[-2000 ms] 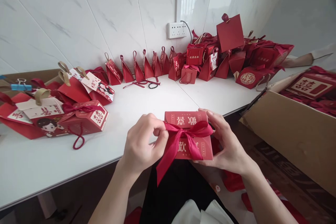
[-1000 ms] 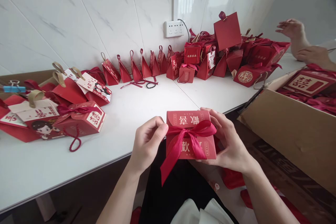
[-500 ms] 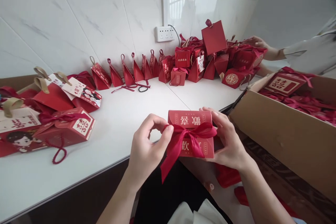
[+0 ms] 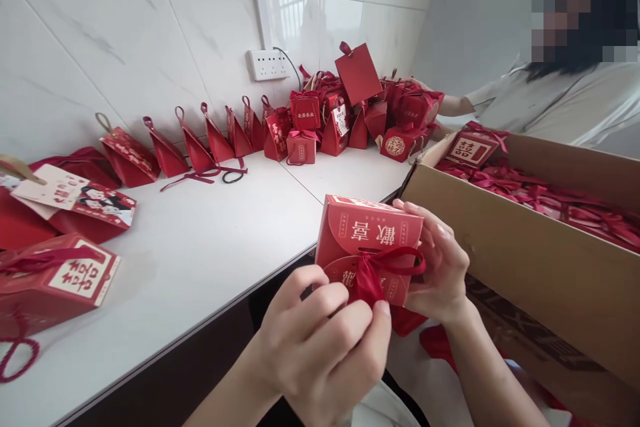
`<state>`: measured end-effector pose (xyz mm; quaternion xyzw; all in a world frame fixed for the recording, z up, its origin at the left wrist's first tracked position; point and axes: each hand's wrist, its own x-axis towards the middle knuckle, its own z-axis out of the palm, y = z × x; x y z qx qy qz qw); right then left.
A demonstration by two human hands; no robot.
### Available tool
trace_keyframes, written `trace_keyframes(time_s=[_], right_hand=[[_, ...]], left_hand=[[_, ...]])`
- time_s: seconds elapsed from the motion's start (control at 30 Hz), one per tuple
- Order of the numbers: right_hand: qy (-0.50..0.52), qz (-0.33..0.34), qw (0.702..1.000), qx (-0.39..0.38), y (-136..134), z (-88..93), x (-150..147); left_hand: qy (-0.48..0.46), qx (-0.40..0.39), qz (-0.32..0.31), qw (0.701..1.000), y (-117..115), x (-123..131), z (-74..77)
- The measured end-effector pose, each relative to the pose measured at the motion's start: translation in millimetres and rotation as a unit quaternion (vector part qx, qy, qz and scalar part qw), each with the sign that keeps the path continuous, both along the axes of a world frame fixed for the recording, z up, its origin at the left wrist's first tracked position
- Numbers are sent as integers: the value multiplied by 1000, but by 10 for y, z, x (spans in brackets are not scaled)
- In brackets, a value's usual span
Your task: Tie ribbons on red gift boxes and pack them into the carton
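The right hand (image 4: 440,267) grasps a small red paper gift box (image 4: 367,230) while the left hand (image 4: 325,347) pinches its red satin ribbon (image 4: 373,280).

Bare left hand (image 4: 325,340) and right hand (image 4: 440,273), white garment (image 4: 387,410).

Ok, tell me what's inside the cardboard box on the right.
The cardboard box holds red gift boxes tied with red ribbons, one with a white label at its far end. Anything beneath them is hidden by the wall.
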<state>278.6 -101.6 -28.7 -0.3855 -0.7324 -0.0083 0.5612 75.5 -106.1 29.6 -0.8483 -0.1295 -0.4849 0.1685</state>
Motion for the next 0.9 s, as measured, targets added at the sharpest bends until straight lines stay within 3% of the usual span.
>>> trace_keyframes(time_s=[0.37,0.47,0.53,0.63,0.73,0.8,0.9], right_hand=[[55,15,998,-8,-77,-24,174],[53,2,998,-22,-100,-40,245],[53,-10,998,-28,-115,-53,300],[51,-33,997,-38,-135,-65,400],[52,-56,995,-58,-185,-51,530],[66,-64,992,-81,-264,-17,633],[90,-56,981,-164,-475,73,805]], left_hand=[[-2,-23,-40,999,73,235,31],[-51,-101,-58,992,192,274,-21],[-135,-210,-19,968,355,301,-100],[-216,-422,68,878,676,381,-244],[-195,-577,38,792,942,531,-358],[-163,-619,5,768,1040,674,-393],[-113,-610,-15,784,1107,977,-372]])
